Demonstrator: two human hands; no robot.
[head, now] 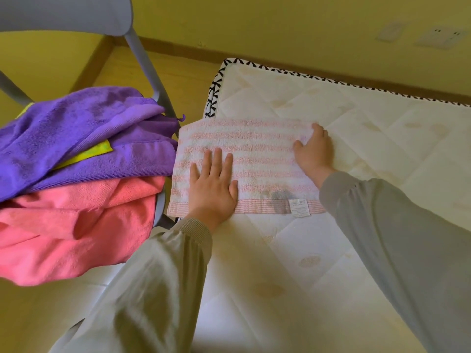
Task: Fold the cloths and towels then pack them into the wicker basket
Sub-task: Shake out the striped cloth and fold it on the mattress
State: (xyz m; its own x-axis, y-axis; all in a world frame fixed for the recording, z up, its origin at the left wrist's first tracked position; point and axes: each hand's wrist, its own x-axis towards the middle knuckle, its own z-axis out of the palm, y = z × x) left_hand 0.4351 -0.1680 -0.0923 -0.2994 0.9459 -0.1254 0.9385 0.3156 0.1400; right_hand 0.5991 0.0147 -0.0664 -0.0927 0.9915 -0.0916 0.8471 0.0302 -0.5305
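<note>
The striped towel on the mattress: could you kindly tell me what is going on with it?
A person in grey sleeves presses the pink-and-white striped towel flat on the white quilted mattress: left hand spread on its near part, right hand at its right edge. Purple, yellow and pink cloths lie piled on the grey chair alongside. No basket shows.

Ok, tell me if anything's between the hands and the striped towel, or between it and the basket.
Nothing: the left hand lies flat on the striped towel, the right hand on its right edge. No basket in view, so that path cannot be judged.
</note>
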